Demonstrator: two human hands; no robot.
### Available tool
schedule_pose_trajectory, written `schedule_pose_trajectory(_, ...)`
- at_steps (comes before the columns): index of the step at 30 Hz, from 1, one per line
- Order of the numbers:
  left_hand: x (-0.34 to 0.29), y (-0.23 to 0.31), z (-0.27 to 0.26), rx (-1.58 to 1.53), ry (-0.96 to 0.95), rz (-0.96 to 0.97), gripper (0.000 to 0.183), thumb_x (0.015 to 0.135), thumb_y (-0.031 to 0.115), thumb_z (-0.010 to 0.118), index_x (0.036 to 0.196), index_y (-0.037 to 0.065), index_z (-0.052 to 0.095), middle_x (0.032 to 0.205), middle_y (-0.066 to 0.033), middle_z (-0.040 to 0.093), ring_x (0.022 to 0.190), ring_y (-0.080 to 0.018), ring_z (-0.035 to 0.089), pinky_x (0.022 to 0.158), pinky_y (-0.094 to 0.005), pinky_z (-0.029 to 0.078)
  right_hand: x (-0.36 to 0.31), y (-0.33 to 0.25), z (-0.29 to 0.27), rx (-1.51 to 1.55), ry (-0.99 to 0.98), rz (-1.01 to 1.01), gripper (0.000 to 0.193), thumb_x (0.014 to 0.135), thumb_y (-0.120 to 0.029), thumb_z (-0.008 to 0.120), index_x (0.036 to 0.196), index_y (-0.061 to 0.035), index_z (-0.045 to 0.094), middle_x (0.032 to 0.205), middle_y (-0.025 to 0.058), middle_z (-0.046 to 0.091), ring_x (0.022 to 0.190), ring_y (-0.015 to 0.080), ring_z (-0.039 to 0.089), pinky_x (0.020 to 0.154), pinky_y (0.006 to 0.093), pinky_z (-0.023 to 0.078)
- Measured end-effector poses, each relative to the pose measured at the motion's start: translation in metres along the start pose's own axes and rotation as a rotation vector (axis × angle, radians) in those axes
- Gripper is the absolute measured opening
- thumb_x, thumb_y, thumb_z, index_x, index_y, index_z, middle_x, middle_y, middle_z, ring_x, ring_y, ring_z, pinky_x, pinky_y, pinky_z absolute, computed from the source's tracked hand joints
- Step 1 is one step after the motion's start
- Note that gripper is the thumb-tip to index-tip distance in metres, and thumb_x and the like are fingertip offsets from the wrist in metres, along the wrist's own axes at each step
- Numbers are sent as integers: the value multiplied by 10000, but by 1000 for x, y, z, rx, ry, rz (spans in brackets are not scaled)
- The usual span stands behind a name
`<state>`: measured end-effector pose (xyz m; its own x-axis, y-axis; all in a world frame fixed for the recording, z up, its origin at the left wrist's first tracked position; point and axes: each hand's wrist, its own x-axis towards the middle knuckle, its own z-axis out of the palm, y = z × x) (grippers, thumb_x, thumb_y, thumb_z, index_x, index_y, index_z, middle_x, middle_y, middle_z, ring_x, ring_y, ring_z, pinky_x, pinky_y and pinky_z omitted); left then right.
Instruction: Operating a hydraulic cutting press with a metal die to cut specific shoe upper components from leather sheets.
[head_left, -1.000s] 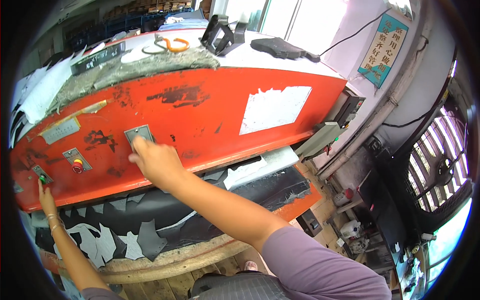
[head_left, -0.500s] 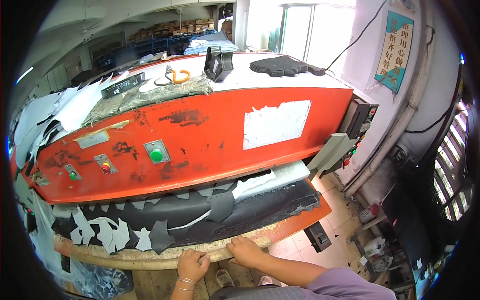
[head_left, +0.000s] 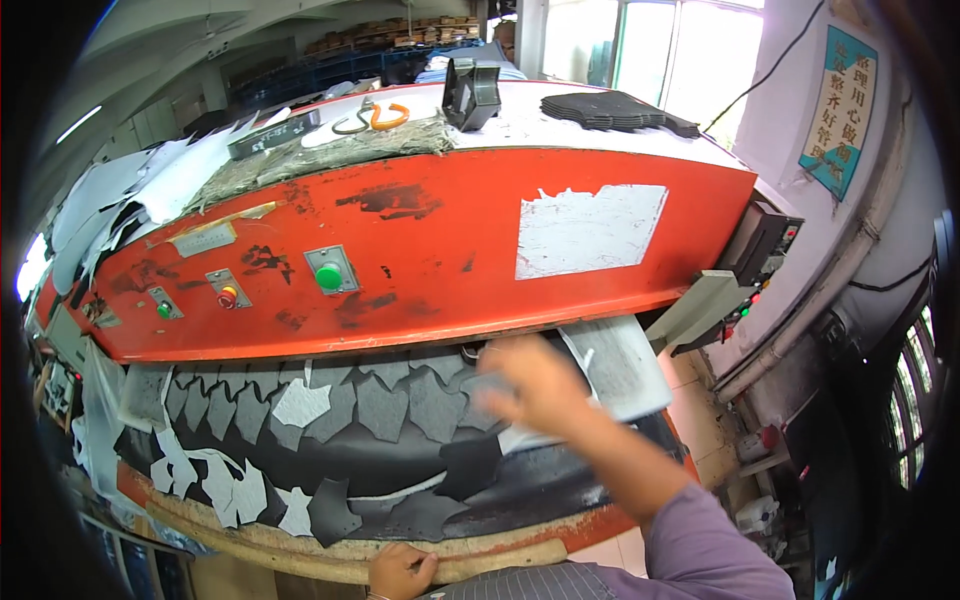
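My left hand (head_left: pixel 402 572) is closed on the wooden rail (head_left: pixel 500 558) along the machine's front edge. My right hand (head_left: pixel 535 385), smeared by motion, reaches over the bed towards the gap under the red beam; its fingers are unclear. A small dark-rimmed thing (head_left: pixel 472 351) shows just beyond it, partly hidden. Beneath and left of this hand lies a dark sheet (head_left: pixel 330 455) with several grey cut pieces (head_left: pixel 382 408) in rows. One pale piece (head_left: pixel 302 402) lies on top. White scraps (head_left: pixel 240 495) and dark scraps (head_left: pixel 335 512) lie along the front.
The red beam (head_left: pixel 430 255) spans the bed and carries green buttons (head_left: pixel 328 277) and a red button (head_left: pixel 227 297). On its top are a black metal die (head_left: pixel 470 95), orange-handled pliers (head_left: pixel 390 117) and stacked black pieces (head_left: pixel 610 111). A control box (head_left: pixel 770 240) is at right.
My right hand has left the rail and reached forward over the bed. Rows of cut pieces under the beam now show. My left hand stays on the rail; the view has shifted.
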<state>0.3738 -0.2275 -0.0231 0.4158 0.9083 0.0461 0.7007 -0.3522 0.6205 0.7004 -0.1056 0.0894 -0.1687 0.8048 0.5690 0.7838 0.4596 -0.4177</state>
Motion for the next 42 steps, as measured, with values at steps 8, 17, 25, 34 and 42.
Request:
schedule_pose_trajectory(8,-30,43,-2,-80,-286,-232,307,836,347,621,917,61,695,831,-160,655,825,-358,621,741,-431,485,275,72,-118,-487,548,-8,543,793,-420,672,1239,-130,565,1178,224,588,1111,374,554,960,435,429)
schedule_pose_trajectory(17,-40,25,18,-14,-237,-262,361,810,382,640,919,40,680,845,-181,663,813,-362,625,722,-439,485,255,125,-139,-252,519,761,466,828,-293,464,1180,-46,645,1305,180,556,1276,364,420,1050,436,314)
schedule_pose_trajectory(25,-46,-1,38,73,-8,-185,250,677,330,745,729,91,692,667,-39,646,621,-225,634,573,-334,503,101,107,-27,-290,511,-228,275,779,-282,685,920,-51,640,845,152,636,894,350,583,804,442,459)
schedule_pose_trajectory(34,18,33,34,-468,85,-11,127,846,154,683,847,27,684,760,-64,655,648,-123,604,599,-258,481,2,85,92,-308,-546,645,806,687,-569,681,1298,-77,497,1396,221,394,1295,361,364,982,542,378)
schedule_pose_trajectory(42,129,43,58,-606,-37,44,491,808,146,712,1246,44,515,1192,-112,535,888,-151,570,717,-263,489,-90,55,36,353,-253,437,442,763,-346,684,1041,-5,639,1168,223,484,1145,338,439,983,399,369)
